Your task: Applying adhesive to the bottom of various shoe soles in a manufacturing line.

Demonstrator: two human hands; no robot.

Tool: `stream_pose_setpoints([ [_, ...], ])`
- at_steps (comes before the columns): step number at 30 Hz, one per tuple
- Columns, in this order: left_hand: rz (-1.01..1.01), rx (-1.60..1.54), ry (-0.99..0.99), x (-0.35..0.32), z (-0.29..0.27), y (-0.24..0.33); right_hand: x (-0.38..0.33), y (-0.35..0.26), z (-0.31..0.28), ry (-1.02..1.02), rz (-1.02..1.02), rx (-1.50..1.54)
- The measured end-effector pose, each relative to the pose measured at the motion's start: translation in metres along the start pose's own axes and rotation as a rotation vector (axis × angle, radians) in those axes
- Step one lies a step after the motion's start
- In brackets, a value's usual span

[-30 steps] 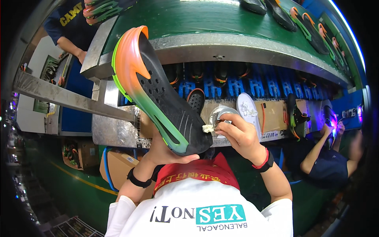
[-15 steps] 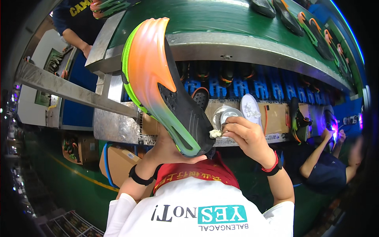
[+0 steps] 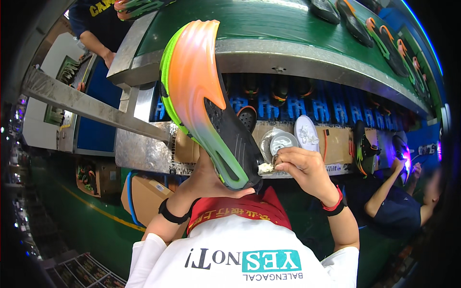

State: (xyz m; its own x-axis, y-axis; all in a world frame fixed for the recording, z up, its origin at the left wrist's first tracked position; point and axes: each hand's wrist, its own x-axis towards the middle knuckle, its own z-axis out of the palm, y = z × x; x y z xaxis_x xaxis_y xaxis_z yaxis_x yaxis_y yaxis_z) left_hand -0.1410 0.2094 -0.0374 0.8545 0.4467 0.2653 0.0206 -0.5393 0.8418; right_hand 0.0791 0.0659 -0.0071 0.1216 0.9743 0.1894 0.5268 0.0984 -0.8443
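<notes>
A running shoe [image 3: 192, 81] stands toe-up in front of me, its sole showing orange at the forefoot, green at the heel and black between. My left hand [image 3: 206, 178] is closed round its heel end, with some fingers hidden behind the shoe. Against the black edge near the heel rests a small whitish wad [image 3: 265, 168]. The fingertips of my right hand [image 3: 307, 172] pinch that wad; whether it is cloth or a soft lump I cannot tell. Just beyond that hand lie a round metal-coloured dish [image 3: 283, 140] and a white shoe-shaped piece [image 3: 306, 132] bearing whitish scraps.
A metal ledge with cardboard [image 3: 336, 144] runs behind my hands. Above it, a green conveyor belt [image 3: 269, 29] carries several shoes, with blue racks [image 3: 293, 108] below. One co-worker's hand [image 3: 108, 58] is at far left; another person [image 3: 394, 201] handles a shoe at right. A carton [image 3: 146, 198] stands lower left.
The shoe's toe has swung to the right, so it stands more upright. My right hand has dropped slightly, the wad still at the shoe's edge.
</notes>
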Motion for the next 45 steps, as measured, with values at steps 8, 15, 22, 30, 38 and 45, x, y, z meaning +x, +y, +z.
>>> stream_pose_setpoints([
  [8, -0.019, -0.030, 0.005, 0.000, -0.004, 0.003, 0.008, -0.008, 0.004, 0.110, -0.220, -0.340],
  [15, -0.062, -0.143, -0.004, 0.000, -0.003, 0.006, 0.014, -0.004, 0.007, 0.191, -0.290, -0.391],
  [22, -0.053, -0.170, -0.027, 0.000, -0.002, 0.007, 0.022, -0.007, 0.008, 0.250, -0.321, -0.389],
  [30, -0.049, -0.172, -0.025, 0.000, -0.004, 0.006, 0.035, -0.016, 0.008, 0.329, -0.342, -0.404],
  [38, 0.075, 0.019, -0.128, 0.007, -0.004, 0.000, 0.029, -0.030, 0.000, 0.385, -0.210, -0.180],
  [45, 0.199, -1.213, 0.186, 0.026, 0.009, -0.006, 0.015, -0.037, 0.010, 0.186, -0.053, 0.072],
])
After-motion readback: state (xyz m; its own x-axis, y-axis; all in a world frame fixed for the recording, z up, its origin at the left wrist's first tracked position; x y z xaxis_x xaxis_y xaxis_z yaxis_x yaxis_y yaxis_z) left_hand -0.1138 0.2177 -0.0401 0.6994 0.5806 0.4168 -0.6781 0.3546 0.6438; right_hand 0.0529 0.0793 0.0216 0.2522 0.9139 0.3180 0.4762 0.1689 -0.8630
